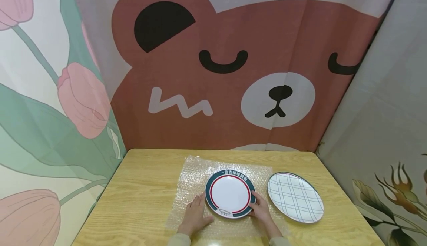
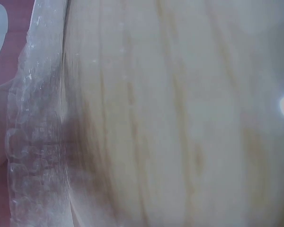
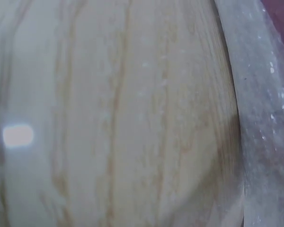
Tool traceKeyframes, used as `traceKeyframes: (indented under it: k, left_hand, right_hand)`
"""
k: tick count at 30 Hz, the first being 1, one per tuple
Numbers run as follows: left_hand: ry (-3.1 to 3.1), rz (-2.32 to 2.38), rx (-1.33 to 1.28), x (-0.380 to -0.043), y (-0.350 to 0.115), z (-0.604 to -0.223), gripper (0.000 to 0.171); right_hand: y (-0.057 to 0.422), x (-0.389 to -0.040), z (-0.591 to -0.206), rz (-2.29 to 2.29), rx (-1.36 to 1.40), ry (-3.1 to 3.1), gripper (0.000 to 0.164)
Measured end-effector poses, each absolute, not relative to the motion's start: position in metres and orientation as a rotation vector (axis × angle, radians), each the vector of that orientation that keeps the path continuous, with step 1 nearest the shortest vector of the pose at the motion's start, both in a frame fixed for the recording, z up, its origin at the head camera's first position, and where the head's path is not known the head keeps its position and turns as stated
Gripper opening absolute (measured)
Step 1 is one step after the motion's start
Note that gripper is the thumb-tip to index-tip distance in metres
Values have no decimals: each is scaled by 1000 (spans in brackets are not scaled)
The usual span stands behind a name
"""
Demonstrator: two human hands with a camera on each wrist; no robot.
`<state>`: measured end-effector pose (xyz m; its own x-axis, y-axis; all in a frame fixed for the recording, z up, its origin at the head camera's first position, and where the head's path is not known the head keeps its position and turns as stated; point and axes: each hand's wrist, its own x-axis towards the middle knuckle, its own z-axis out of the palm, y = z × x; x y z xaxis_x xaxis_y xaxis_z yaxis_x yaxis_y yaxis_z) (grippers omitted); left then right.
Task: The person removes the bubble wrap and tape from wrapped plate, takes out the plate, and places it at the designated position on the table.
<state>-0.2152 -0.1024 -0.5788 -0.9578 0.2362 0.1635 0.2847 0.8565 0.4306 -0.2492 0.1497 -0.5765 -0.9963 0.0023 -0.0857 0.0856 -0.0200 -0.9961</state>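
Note:
A round plate (image 1: 230, 194) with a dark green rim, a red ring and white lettering lies on a sheet of bubble wrap (image 1: 191, 179) in the head view. My right hand (image 1: 261, 209) holds its right edge, with the thumb and fingers at the rim. To the plate's lower left, my left hand (image 1: 196, 215) rests on the wrap with its fingers extended close to the rim. Both wrist views show mainly the wooden tabletop and an edge of the bubble wrap (image 2: 40, 142); the plate cannot be made out in them.
A second plate, white with a crossed-line pattern (image 1: 295, 198), lies on the wooden table (image 1: 140, 198) to the right, beside the wrap. Behind the table hangs a curtain with a bear (image 1: 186, 72); floral curtains flank both sides.

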Motion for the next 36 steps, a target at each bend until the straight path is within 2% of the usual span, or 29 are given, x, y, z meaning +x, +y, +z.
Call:
traceKeyframes:
  k: [15, 36]
  left_hand:
    - [-2956, -598, -441, -214, -103, -576, 78]
    - [-2920, -585, -448, -213, -103, -577, 79]
  right_hand:
    - [156, -247, -579, -2252, 143, 2116, 57]
    - [169, -244, -562, -2372, 280, 2011, 59]
